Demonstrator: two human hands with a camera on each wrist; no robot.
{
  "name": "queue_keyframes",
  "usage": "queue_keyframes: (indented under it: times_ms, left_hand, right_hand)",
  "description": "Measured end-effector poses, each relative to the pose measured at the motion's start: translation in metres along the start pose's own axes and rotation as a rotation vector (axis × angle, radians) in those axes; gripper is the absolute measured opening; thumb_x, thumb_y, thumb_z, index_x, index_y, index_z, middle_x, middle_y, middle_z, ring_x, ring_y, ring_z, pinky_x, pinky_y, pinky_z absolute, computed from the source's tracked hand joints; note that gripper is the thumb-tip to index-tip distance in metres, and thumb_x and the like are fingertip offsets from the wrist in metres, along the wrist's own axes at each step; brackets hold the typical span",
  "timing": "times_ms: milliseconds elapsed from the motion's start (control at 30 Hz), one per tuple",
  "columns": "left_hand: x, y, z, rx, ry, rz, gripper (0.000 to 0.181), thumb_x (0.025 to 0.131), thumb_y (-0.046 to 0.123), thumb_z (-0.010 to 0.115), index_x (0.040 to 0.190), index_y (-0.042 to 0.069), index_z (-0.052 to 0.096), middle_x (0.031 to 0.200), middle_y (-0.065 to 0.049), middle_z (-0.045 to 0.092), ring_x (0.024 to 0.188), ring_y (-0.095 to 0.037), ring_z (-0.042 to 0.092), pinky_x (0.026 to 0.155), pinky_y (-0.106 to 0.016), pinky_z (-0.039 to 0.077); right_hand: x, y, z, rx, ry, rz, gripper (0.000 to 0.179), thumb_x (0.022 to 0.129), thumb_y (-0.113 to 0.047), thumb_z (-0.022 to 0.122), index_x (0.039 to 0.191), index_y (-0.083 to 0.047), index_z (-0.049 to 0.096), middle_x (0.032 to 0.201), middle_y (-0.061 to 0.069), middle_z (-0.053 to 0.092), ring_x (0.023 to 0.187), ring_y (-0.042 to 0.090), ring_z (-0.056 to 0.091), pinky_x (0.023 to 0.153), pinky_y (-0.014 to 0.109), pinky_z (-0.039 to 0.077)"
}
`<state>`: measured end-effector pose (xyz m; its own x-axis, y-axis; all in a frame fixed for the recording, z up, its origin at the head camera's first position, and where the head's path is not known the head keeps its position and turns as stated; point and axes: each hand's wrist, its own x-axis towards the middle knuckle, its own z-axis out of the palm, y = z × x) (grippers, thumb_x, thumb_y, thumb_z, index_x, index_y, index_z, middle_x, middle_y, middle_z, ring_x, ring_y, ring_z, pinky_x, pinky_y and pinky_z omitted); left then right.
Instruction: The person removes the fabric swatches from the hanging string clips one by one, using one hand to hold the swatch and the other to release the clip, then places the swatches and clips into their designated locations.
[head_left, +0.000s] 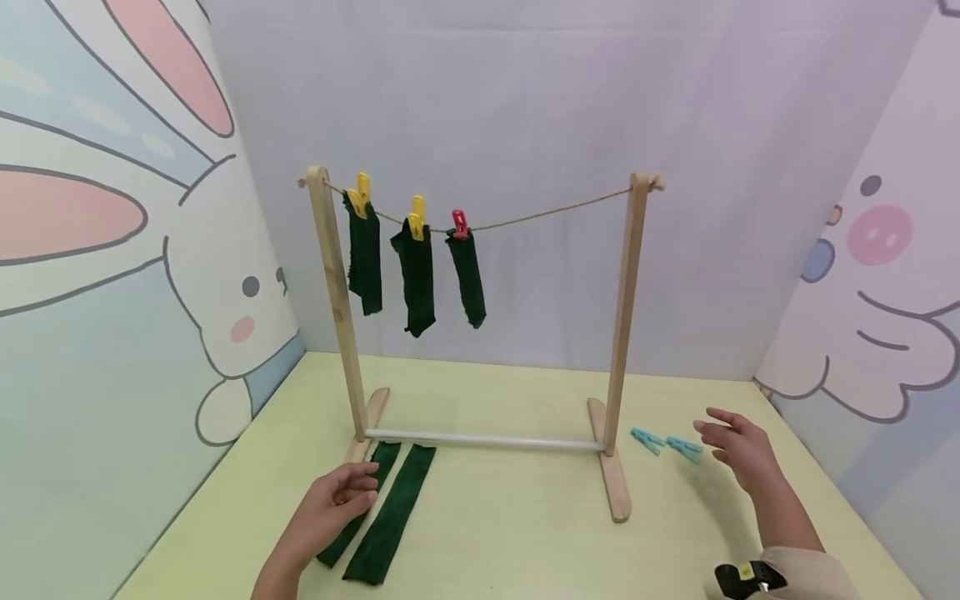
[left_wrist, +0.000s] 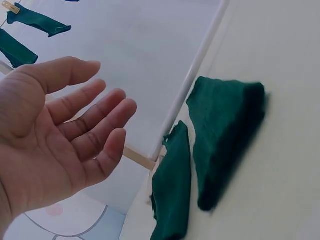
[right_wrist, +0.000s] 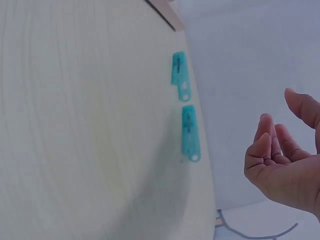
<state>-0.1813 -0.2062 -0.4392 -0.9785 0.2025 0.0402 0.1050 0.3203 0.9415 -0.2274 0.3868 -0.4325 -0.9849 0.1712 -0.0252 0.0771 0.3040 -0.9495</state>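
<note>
Two green cloths (head_left: 394,517) lie on the table (head_left: 502,525) at seven o'clock, the left hand (head_left: 326,510) seemingly above them and the right hand (head_left: 741,450) near two blue pegs (head_left: 684,448) at four, both hands released, while three pegged cloths (head_left: 417,279) hang at ten.

- The left hand (head_left: 327,510) is covering part of the left green strip (head_left: 341,542) on the bench (head_left: 498,517).
- The bench's near edge is lying outside the head view.
- The right wrist view is cropping the right hand (right_wrist: 287,170).
</note>
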Motion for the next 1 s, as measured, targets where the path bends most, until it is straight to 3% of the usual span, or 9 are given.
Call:
queue_keyframes:
  times_ms: [133, 333, 667, 1000]
  left_hand:
    - [0.006, 0.008, 0.005, -0.025, 0.088, 0.032, 0.036, 0.088, 0.007, 0.063, 0.122, -0.003, 0.055, 0.108, -0.016, 0.06, 0.095, -0.021, 0.058, 0.077, -0.025, 0.049]
    - [0.012, 0.025, 0.008, -0.048, 0.159, 0.074, 0.032, 0.089, 0.008, 0.062, 0.12, 0.0, 0.057, 0.109, -0.01, 0.061, 0.097, -0.02, 0.058, 0.078, -0.025, 0.048]
    - [0.031, 0.048, 0.011, -0.03, 0.145, 0.218, 0.03, 0.09, 0.009, 0.061, 0.119, 0.001, 0.058, 0.113, -0.011, 0.06, 0.099, -0.021, 0.059, 0.081, -0.024, 0.047]
    - [0.047, 0.068, 0.018, -0.019, 0.165, 0.248, 0.029, 0.091, 0.015, 0.062, 0.118, 0.005, 0.058, 0.115, -0.01, 0.059, 0.101, -0.022, 0.057, 0.082, -0.027, 0.046]
  right_hand:
    - [-0.004, -0.019, 0.004, 0.053, -0.002, -0.054, 0.056, 0.091, -0.032, 0.06, 0.134, -0.005, 0.037, 0.09, -0.019, 0.059, 0.084, -0.004, 0.057, 0.071, 0.02, 0.047]
    - [-0.013, -0.047, 0.016, 0.1, -0.029, -0.152, 0.035, 0.092, -0.025, 0.06, 0.123, -0.018, 0.045, 0.092, -0.016, 0.06, 0.085, 0.0, 0.058, 0.069, 0.019, 0.047]
    - [-0.021, -0.089, 0.039, 0.011, -0.03, -0.327, 0.037, 0.091, -0.022, 0.062, 0.124, -0.012, 0.048, 0.094, -0.01, 0.061, 0.086, 0.005, 0.06, 0.069, 0.021, 0.048]
    - [-0.028, -0.122, 0.052, 0.064, -0.102, -0.462, 0.038, 0.09, -0.01, 0.061, 0.126, -0.009, 0.049, 0.101, -0.002, 0.063, 0.088, 0.007, 0.06, 0.073, 0.018, 0.048]
